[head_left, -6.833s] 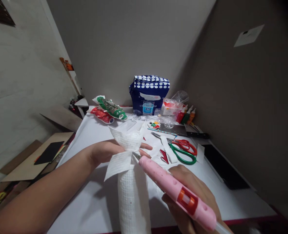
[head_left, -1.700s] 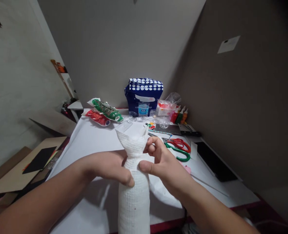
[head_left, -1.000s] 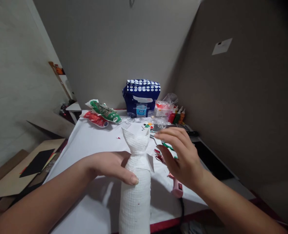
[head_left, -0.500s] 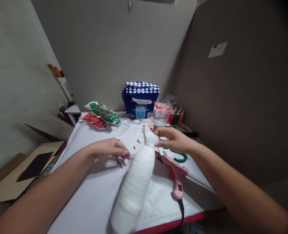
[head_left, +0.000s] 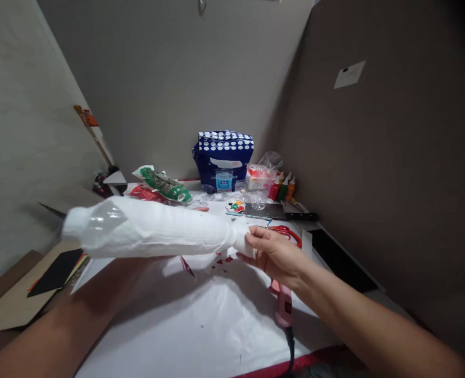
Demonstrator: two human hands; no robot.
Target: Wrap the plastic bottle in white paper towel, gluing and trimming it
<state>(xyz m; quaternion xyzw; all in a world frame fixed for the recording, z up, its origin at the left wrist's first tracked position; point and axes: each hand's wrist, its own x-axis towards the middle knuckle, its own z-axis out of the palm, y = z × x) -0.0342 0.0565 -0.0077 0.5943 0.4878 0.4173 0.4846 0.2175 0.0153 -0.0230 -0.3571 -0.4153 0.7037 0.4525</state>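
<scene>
Centrally, a bottle [head_left: 154,227] wrapped in white paper towel was held lying level above the surface [head_left: 201,325], its clear base end pointing left and its neck end pointing right.

- Right hand [head_left: 274,253]: closed around the paper-wrapped neck end, fingers curled over the twisted paper.
- Left hand [head_left: 201,209]: almost wholly hidden behind the bottle; only a fingertip was seen past its upper edge. The forearm ran beneath the bottle. How far this hand was closed could not be told.
- Pink glue gun [head_left: 283,307]: laid on the surface just below the right hand, its cord trailing off the near edge.
- Red paper scraps [head_left: 221,261]: scattered on the surface under the neck end.
- Red scissors [head_left: 288,232]: laid just beyond the right hand.
- Blue dotted bag [head_left: 222,155]: stood against the back wall, a small water cup [head_left: 223,181] in front of it.
- Paint bottles [head_left: 282,189]: grouped right of the bag.
- Green and red packets [head_left: 162,185]: laid at the back left.
- Paint palette [head_left: 235,205]: laid near the cup.
</scene>
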